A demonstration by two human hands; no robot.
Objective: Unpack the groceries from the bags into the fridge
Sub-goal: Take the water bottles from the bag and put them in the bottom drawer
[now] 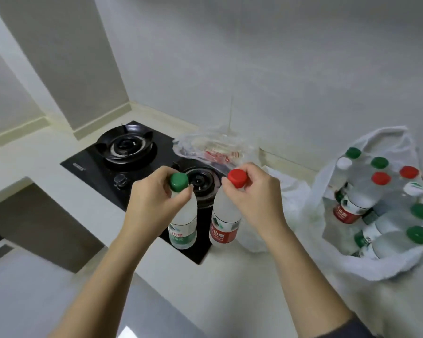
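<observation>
1. Left hand (154, 191) is pinching the green-capped bottle (182, 223) around its cap. Right hand (254, 198) is pinching the red-capped bottle (224, 220) the same way.
2. Both bottles are standing upright, side by side and apart, over the near corner of the hob (103, 164) where it meets the bench (230, 276). Cannot tell whether the bases are resting or lifted.
3. More bottles are sitting in the white bag (376, 269) at 3 o'clock from the hands. The fridge is not showing.
4. Judgement: the carry is starting. Cap-only pinches are risking a slip, so sliding the fingers down round the necks and keeping the bottles vertical should help.
</observation>
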